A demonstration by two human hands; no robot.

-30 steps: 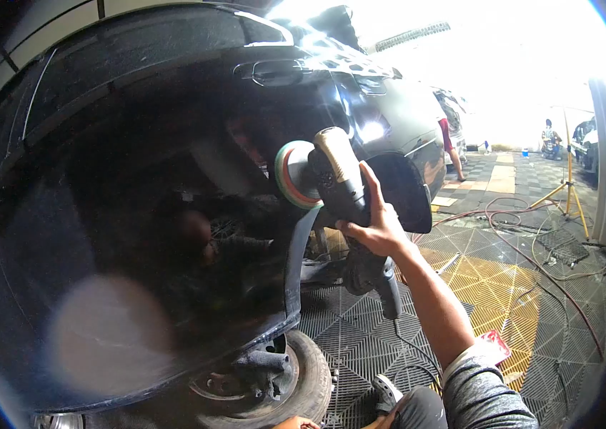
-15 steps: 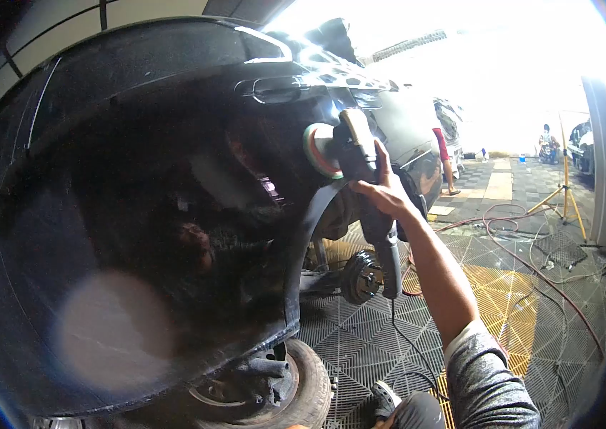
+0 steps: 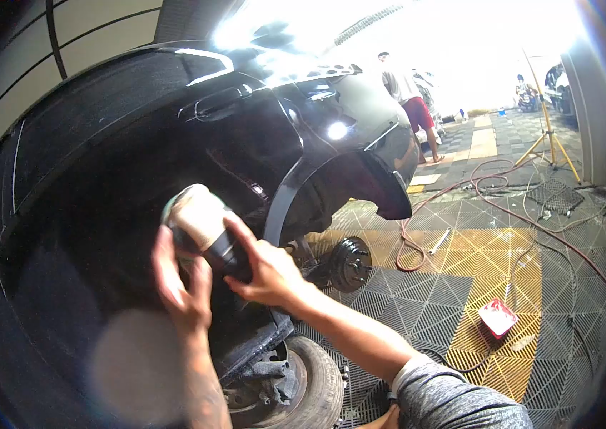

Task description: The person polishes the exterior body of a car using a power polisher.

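My right hand point(image 3: 269, 270) is wrapped round the dark body of a polisher point(image 3: 201, 218) with a tan head. The fingers of my left hand point(image 3: 187, 289) are curled against the other side of that head. Only a sliver of the greenish pad shows at the left; whether it touches the panel I cannot tell. Behind the tool is the glossy black side panel of a car point(image 3: 124, 157), with a door handle point(image 3: 221, 100) above and the wheel arch point(image 3: 285, 189) to the right.
The wheel is off, baring a brake drum point(image 3: 351, 264). A loose tyre point(image 3: 321, 386) lies below the sill. Red hose point(image 3: 474, 189), a red tray point(image 3: 497, 318) and a yellow tripod point(image 3: 547, 136) are on the tiled floor. Another person point(image 3: 414, 100) stands past the car's end.
The polisher has come left and down, from beside the wheel arch to the middle of the panel. My left hand has come into view on its head. The view has shifted.
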